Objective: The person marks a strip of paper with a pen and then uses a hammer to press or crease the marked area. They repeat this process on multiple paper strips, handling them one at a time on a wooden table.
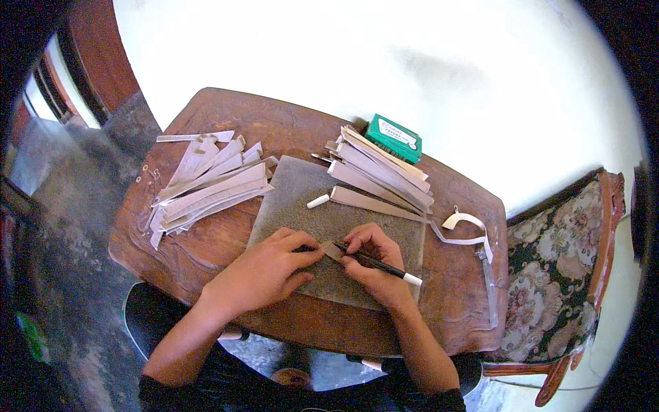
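Note:
A black marker pen (pixel 379 262) with a white end is gripped in my right hand (pixel 374 257), its tip pointing left toward my other hand. My left hand (pixel 274 264) pinches the end of a small grey-beige strip (pixel 333 251), which shows between the two hands at the pen's tip. Most of that strip is hidden by my fingers. Both hands are over a grey textured mat (pixel 288 199) on the wooden table. A white pen cap (pixel 318 201) lies on the mat beyond my hands. To its right a long pale strip (pixel 374 202) rests across the mat.
Piles of flat strips lie at left (pixel 213 192) and at the back right (pixel 377 168) of the carved table (pixel 261 117). A green box (pixel 395 137) stands by the wall. A curled white band (pixel 467 240) is at right, near a floral chair (pixel 549 275).

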Demonstrator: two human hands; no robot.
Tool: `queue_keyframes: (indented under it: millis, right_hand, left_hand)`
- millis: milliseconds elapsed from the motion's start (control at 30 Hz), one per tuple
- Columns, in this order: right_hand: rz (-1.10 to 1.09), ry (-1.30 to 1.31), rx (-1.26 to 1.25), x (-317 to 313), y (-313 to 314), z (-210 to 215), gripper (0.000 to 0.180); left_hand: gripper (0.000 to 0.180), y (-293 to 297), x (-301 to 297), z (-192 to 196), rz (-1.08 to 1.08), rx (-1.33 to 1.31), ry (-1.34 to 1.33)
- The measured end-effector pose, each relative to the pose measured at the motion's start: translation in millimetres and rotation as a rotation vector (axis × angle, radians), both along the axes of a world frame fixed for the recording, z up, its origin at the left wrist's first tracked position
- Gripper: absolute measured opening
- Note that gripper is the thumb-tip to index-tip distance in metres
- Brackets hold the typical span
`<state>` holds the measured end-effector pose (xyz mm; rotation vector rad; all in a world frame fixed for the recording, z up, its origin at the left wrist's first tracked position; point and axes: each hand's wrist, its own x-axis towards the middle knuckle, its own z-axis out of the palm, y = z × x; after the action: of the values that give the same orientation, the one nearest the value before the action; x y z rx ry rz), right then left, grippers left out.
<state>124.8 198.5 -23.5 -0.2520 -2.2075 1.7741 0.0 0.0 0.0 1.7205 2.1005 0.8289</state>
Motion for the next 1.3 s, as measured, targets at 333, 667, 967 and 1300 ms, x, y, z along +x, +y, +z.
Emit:
queue_keyframes:
  millis: [333,667,967,1300]
  right_hand:
    - [-0.193,-0.008,0.183,-3,-9,-7,0.018]
    - [-0.193,-0.112,0.231,-3,-13,1,0.016]
    - [-0.214,-0.047,0.26,-6,-10,-8,0.019]
    - [-0.203,-0.028,0.29,-6,-11,-4,0.018]
  left_hand:
    - [0.037,0,1,1,0.03,0.054,-0.007]
    - [0.038,1,2,-1,0.03,0.039,0.005]
    - [0.038,1,0,1,0.021,0.057,0.037]
    - [0.036,1,1,-2,0.018,0.084,0.046]
